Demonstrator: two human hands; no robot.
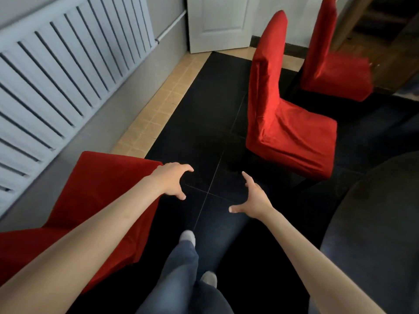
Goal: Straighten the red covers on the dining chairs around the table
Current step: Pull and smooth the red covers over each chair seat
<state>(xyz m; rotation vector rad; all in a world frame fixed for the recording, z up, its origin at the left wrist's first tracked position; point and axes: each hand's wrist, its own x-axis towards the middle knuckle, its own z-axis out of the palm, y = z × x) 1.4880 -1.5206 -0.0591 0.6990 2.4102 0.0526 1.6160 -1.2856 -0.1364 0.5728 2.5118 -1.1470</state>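
Both hands reached forward with nothing in them, the left hand [174, 180] spread over the corner of the nearest red cover [95, 200], the right hand [251, 198] splayed above the dark floor [204, 109]. Ahead, a second covered chair [288, 123] showed creases down its back; a third [333, 64] stood beyond, by the table [381, 223]. The straightening appeared unfinished.

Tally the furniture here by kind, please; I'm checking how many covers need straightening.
Red-covered chairs: 3 (near left, middle, far)
Dark table: 1
Total: 4
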